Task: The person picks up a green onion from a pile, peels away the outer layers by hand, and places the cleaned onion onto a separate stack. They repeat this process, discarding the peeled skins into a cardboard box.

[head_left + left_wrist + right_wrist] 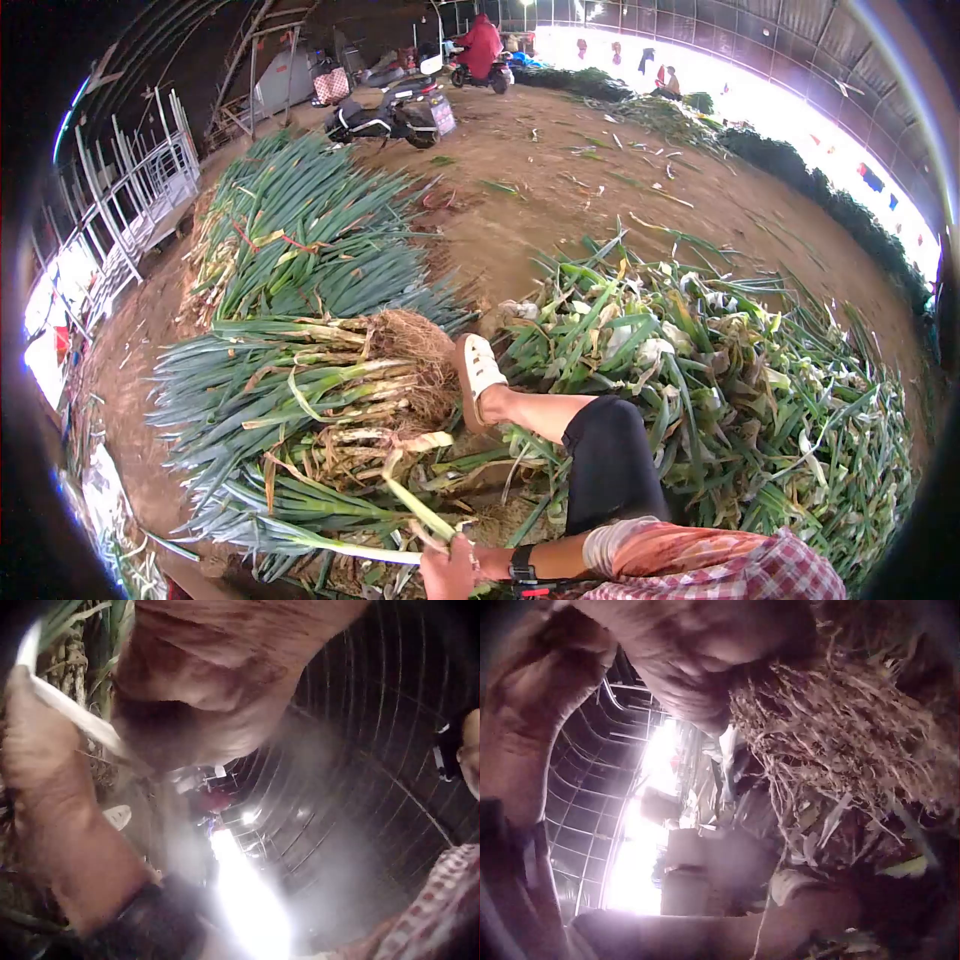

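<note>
My right hand (pixel 450 572), with a black strap on its wrist, grips a green onion (pixel 350 549) near its pale end. The onion's green leaves stretch left across the pile. A loose leaf strip (pixel 422 507) rises from the same fingers. My left hand (pixel 210 682) falls outside the head view; in the left wrist view its fingers curl over the pale stalk (pixel 79 716), which runs across to the right hand. Brown roots (pixel 847 735) appear beside the right hand in the right wrist view. A heap of green onions (pixel 250 390) with tangled roots lies just beyond the hands.
Tied green onions (pixel 310 220) lie farther back. Stripped leaves (pixel 720 400) form a large heap at right, beside my outstretched leg and shoe (pixel 482 370). A parked scooter (pixel 395 115) and a person in red (pixel 481 45) are on the dirt floor behind.
</note>
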Demonstrator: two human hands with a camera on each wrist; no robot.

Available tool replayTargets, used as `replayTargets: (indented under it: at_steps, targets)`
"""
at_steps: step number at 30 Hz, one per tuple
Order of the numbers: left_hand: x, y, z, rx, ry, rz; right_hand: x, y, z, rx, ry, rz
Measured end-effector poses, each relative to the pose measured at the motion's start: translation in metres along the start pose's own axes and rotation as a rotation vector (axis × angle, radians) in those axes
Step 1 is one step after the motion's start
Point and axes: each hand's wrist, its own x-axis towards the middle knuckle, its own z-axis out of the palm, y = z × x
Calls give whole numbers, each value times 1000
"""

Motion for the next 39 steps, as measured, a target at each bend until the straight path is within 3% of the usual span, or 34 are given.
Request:
replayTargets:
  at_steps: [1, 2, 3, 5, 6, 7, 9, 10, 11, 12, 13, 14, 15, 16, 17, 18, 19, 21, 23, 24, 27, 28, 29, 30, 31, 33, 34, 36, 37, 38, 39]
  targets:
    - [-7, -1, -1, -296, 58, 44, 5, 9, -2, -47, -4, 36]
    - [5, -11, -12, -135, 141, -44, 9, 19, -4, -95, -10, 71]
    - [3, -9, -18, -445, 221, -183, 14, 26, -5, -143, -18, 106]
    - [6, -46, -49, 125, 76, 133, 24, 51, -6, 122, 13, 39]
    - [-1, -37, -69, 459, 21, -32, 30, 68, -11, 178, 36, 14]
    - [-9, -55, -86, -161, 17, 32, 36, 86, -15, 233, 57, -12]
    - [-36, 9, -56, -309, 860, 169, 53, 54, 8, -772, 130, 52]
    - [-16, -32, -87, -337, 851, 151, 61, 66, 0, -734, 59, 118]
    - [0, -83, -119, -368, 860, 127, 58, 53, 10, -729, 111, -96]
    - [-2, -67, -106, -483, 758, 26, 53, 38, 21, -741, 164, -309]
    - [-4, -51, -92, -592, 657, -87, 42, 29, 20, -1084, 7, -21]
    - [-7, -34, -79, -685, 561, -205, 38, 17, 30, -962, 52, -27]
    - [7, -64, -84, -713, 566, -220, 42, 37, 20, -1266, -77, -39]
    - [21, -93, -90, -740, 572, -234, 39, 29, 30, -1014, 43, 3]
    - [23, -101, -94, -654, 512, -236, 39, 35, 26, -1013, 40, -192]
    - [31, -122, -99, -758, 545, -210, 35, 32, 31, -887, 117, -107]
    - [40, -137, -102, -861, 560, -164, 35, 31, 23, -930, 54, -165]
    - [43, -128, -102, -1034, 639, -59, 22, 26, 14, -983, -1, -300]
    - [48, -115, -110, -1248, 771, -135, 10, 14, 7, -1359, -103, -761]
    - [50, -117, -111, -1230, 760, -151, 4, 5, 9, -1413, -145, -728]
    - [52, -121, -112, -1195, 741, -168, -11, -7, 10, -1175, -126, -307]
    - [54, -121, -112, -1181, 725, -160, -18, -14, 11, -1178, -123, -307]
    - [53, -118, -114, -1185, 720, -159, -26, -22, 12, -1478, -191, -418]
    - [50, -113, -121, -1084, 878, -206, -35, -32, 11, -1619, -244, -477]
    - [47, -111, -130, -979, 1031, -250, -48, -42, 6, -1597, -253, -394]
    - [42, -154, -187, -1052, 1052, -221, -65, -62, -12, -1438, -151, -95]
    - [41, -144, -189, -1076, 1135, -133, -72, -69, -24, -1343, -55, 84]
    - [24, -113, -172, -873, 1045, -11, -63, -64, -50, -1154, 141, 387]
    - [24, -96, -159, -807, 1040, 105, -57, -56, -59, -1124, 153, 432]
    - [23, -93, -150, -799, 1056, 171, -54, -46, -72, -1295, 28, 286]
    - [20, -94, -141, -793, 1078, 234, -52, -42, -70, -1327, -36, 259]
